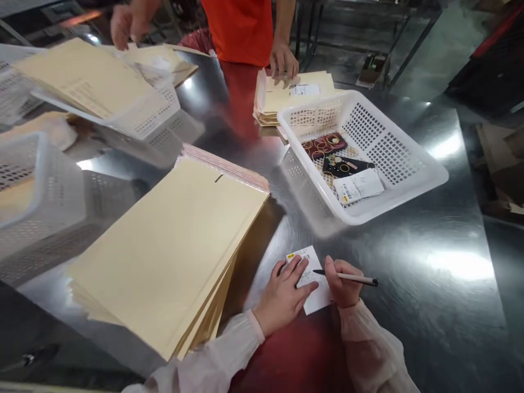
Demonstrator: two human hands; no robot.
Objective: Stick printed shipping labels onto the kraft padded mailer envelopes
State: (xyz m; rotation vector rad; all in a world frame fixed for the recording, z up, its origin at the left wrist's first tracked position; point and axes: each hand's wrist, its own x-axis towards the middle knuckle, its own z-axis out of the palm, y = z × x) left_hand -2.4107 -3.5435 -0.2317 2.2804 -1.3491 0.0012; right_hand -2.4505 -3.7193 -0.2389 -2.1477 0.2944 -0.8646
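Our left hand [284, 295] presses flat, fingers spread, on the thin, light label slip [313, 281], which likely slides on the steel table [409, 305]; our right hand [344, 284] fingers pinch the pen [350, 278].

Envelope stack [172, 251] beside white basket [409, 164] (holding cards).

The left hand [286, 297] lay flat on a white slip [311, 279], its fingers [301, 273] spread across the paper. The right hand [344, 284] gripped a pen [347, 278], tip just beside those fingers. Beyond the fingers stood a white basket [409, 169]; to their left, a stack of envelopes [172, 251] lay on the steel surface [409, 305].
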